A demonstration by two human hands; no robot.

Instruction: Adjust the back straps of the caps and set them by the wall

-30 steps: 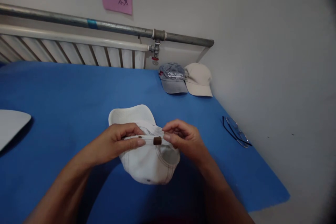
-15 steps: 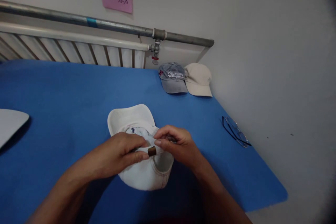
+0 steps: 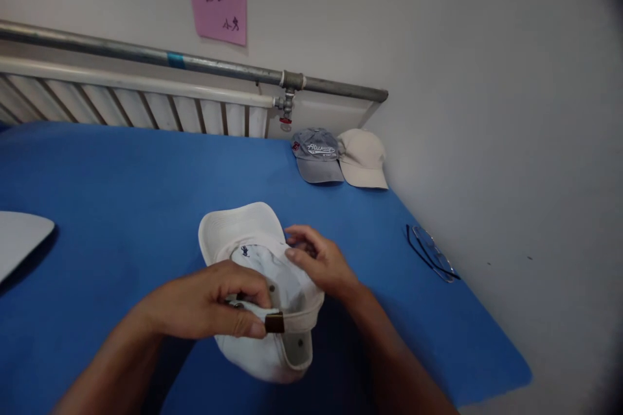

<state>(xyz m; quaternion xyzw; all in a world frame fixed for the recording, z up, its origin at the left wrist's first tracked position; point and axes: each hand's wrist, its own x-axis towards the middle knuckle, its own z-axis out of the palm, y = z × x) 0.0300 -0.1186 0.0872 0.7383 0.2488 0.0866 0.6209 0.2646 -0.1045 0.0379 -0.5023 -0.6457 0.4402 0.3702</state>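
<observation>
A white baseball cap [image 3: 248,227] lies upside down on the blue table, its brim pointing away from me and its inside showing. My left hand [image 3: 219,301] pinches the cap's back strap between thumb and fingers, right beside a brown metal buckle [image 3: 274,322]. On the cap's right edge rests my right hand [image 3: 318,259], its thumb on the inner side and its fingers on the outer side, partly hidden behind the rim. The strap runs from the buckle to the right side of the cap.
At the back of the blue table [image 3: 146,181] sit a grey cap [image 3: 317,155] with lettering and a beige cap [image 3: 363,159]. Eyeglasses [image 3: 432,254] lie near the right edge. A white flat object [image 3: 22,237] is at left. Behind runs a radiator [image 3: 185,110] with a pipe [image 3: 233,69].
My right hand has left the strap near the buckle and moved to the cap's right rim. My left hand, still pinching the strap, and the buckle sit lower in view. The camera has tilted up slightly.
</observation>
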